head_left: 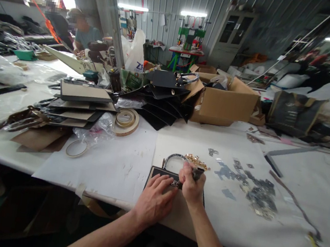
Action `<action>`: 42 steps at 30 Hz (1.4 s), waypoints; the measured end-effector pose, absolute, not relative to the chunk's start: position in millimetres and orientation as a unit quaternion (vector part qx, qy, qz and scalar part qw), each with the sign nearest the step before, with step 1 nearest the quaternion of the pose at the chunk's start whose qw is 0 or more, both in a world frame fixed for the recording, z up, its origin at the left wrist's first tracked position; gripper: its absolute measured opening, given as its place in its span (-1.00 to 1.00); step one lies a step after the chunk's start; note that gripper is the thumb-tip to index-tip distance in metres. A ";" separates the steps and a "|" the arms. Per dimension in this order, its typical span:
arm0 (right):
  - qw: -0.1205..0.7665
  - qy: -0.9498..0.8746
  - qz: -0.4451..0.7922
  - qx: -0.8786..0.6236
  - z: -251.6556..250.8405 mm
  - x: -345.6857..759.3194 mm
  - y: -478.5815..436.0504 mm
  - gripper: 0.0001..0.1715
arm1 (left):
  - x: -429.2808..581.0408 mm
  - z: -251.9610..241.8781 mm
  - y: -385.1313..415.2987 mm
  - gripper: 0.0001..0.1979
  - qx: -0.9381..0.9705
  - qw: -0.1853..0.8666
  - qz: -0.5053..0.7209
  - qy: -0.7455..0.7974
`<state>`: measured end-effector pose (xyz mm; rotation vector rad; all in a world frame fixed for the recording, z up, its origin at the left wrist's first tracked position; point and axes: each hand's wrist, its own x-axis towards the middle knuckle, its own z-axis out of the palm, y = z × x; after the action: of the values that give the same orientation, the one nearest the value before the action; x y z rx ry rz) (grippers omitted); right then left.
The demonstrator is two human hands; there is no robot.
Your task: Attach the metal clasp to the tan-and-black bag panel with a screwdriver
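Note:
A black bag panel [156, 172] with a curved handle [175, 156] lies on the white table in front of me. My left hand [157, 197] rests flat on the panel, fingers stretched out beside a small metal fitting [174, 183]. Closed around a dark-handled tool [198, 173], my right hand [192, 186] is over the panel's right part. The tool's working end is hidden, so its kind cannot be told. Just beyond the right hand is a pile of gold-coloured metal pieces [193, 159]. Many flat grey metal plates [261, 191] are scattered to the right.
Stacked panels [85, 93], tape rolls [126, 121] and a loose ring [76, 148] sit left. Black pieces [166, 111] and a cardboard box [226, 105] stand behind. A strap [294, 201] lies right. Two people [84, 34] are at the far left.

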<state>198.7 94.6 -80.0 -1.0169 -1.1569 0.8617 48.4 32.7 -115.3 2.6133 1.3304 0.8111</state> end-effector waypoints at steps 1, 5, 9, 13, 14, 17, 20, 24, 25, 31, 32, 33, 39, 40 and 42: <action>0.646 -0.504 0.376 -0.432 -75.5 198.9 95.4 -0.41 | 48.4 -114.8 32.8 -0.62 0.858 0.047 0.266 0.437; 0.659 -0.506 0.372 -0.414 -69.7 196.6 95.2 -0.42 | 47.9 -115.5 33.0 -0.64 0.859 0.046 0.268 0.433; 0.633 -0.499 0.381 -0.453 -84.0 194.9 92.7 -0.40 | 47.9 -119.5 32.8 -0.63 0.863 0.049 0.271 0.423; 0.651 -0.476 0.396 -0.438 -79.9 200.0 91.9 -0.40 | 48.1 -121.9 32.1 -0.64 0.867 0.053 0.267 0.418; 0.661 -0.472 0.400 -0.425 -75.1 201.4 91.7 -0.41 | 48.0 -121.9 31.9 -0.64 0.867 0.053 0.267 0.418; 0.691 -0.454 0.408 -0.387 -63.7 202.6 90.3 -0.42 | 47.5 -120.5 31.7 -0.61 0.868 0.053 0.265 0.417; 0.694 -0.443 0.411 -0.391 -68.0 198.6 88.2 -0.41 | 47.5 -118.6 32.3 -0.61 0.869 0.055 0.266 0.414; 0.680 -0.432 0.420 -0.418 -81.7 196.9 87.8 -0.42 | 49.0 -118.2 33.8 -0.64 0.868 0.054 0.271 0.412; 0.687 -0.421 0.424 -0.414 -81.3 199.0 88.2 -0.42 | 49.4 -118.7 34.2 -0.64 0.868 0.055 0.271 0.413; 0.777 -0.310 0.418 -0.354 -46.6 224.0 92.2 -0.48 | 48.7 -124.1 35.0 -0.64 0.863 0.066 0.280 0.415; 0.775 -0.305 0.428 -0.349 -41.4 226.0 93.3 -0.49 | 48.3 -124.6 35.2 -0.65 0.862 0.066 0.284 0.414; 0.766 -0.305 0.447 -0.348 -38.2 226.1 94.8 -0.50 | 48.1 -125.0 35.5 -0.66 0.861 0.067 0.291 0.412; 0.692 -0.309 0.514 -0.403 -56.5 196.9 112.5 -0.41 | 48.2 -125.1 37.9 -0.71 0.855 0.067 0.323 0.399; 0.690 -0.302 0.511 -0.413 -61.7 191.6 116.2 -0.39 | 48.4 -125.0 37.9 -0.71 0.855 0.064 0.324 0.400; 0.693 -0.286 0.501 -0.433 -69.6 184.7 122.5 -0.34 | 48.9 -125.2 37.6 -0.70 0.856 0.060 0.320 0.402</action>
<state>184.7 122.5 -69.6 -0.9668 -0.6393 1.1196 48.9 37.6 -125.2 2.5901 1.2177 0.9694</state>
